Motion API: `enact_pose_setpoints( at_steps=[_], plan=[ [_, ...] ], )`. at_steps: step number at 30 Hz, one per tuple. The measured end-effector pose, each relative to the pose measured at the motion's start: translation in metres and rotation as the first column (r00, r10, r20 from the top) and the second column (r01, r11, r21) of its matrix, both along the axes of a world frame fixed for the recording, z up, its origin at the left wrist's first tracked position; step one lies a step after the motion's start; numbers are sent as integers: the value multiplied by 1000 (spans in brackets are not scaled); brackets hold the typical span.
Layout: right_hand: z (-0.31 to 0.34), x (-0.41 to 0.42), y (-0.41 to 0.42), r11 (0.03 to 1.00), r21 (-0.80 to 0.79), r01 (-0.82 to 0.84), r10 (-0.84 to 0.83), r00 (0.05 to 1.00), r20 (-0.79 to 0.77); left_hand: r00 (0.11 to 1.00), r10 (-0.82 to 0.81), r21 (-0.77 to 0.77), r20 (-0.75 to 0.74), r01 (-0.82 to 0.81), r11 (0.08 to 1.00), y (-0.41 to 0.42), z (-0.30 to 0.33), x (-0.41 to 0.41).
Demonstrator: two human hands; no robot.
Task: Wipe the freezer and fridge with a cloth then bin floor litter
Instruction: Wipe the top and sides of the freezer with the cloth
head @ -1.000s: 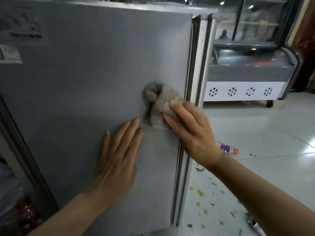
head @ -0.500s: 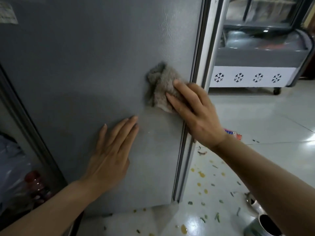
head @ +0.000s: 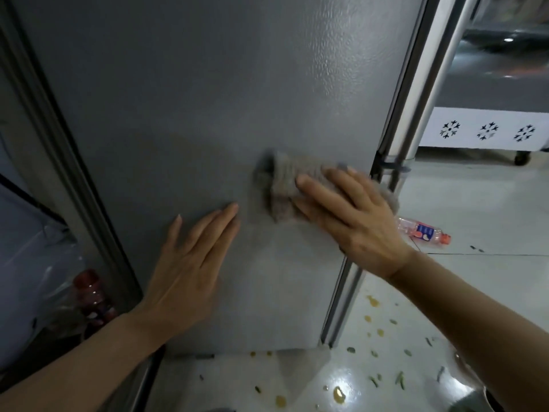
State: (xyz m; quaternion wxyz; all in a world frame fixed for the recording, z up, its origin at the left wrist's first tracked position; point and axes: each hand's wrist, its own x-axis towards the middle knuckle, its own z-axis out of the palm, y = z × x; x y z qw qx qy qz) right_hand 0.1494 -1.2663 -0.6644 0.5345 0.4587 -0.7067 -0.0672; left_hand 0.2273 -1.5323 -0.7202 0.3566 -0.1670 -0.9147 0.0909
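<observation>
The cloth (head: 285, 188) has slid lower down the fridge door (head: 208, 99).
The right hand (head: 353, 221) presses it flat-fingered; the left hand (head: 190, 263) lies flat, open.

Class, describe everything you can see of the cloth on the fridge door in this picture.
The cloth is grey-beige, looks like soft looped terry fabric, and is bunched into a rumpled wad, slightly blurred. It lies flat against the vertical grey fridge door, near the door's right edge. The right hand presses on it with straight fingers, covering its right part; a bit of cloth pokes out beyond the hand at the door edge. The left hand rests flat on the door lower left, apart from the cloth.
</observation>
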Motion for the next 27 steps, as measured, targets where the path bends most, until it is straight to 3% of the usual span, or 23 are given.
enact_pose_setpoints(
  at_steps=[2,4,9,13,15,18,21,27],
  plan=[
    [25,-5,-20,984,-175,-29,25,999,-24,1000,26,20,-17,-26,999,-9,5,0],
    [11,-2,-32,975,-221,-37,41,999,11,999,34,41,-33,-32,999,-18,7,2],
    [-72,16,-34,985,170,-20,-6,989,147,999,35,24,-32,-34,999,-35,-5,9],
    [-59,24,-40,961,277,3,-42,990,136,1000,29,28,6,-29,999,-41,-7,14],
    [-27,25,-51,981,194,-32,3,989,147,1000,30,69,0,-30,997,-44,-3,16],
    [28,18,-88,997,-68,-38,46,992,118,998,67,147,-1,-66,987,-54,4,18],
    [28,17,-118,976,-210,-51,66,995,68,995,93,190,23,-96,977,-68,3,22],
    [-66,33,-125,970,217,-110,60,973,225,993,87,216,82,-103,971,-84,-18,28]
  ],
)
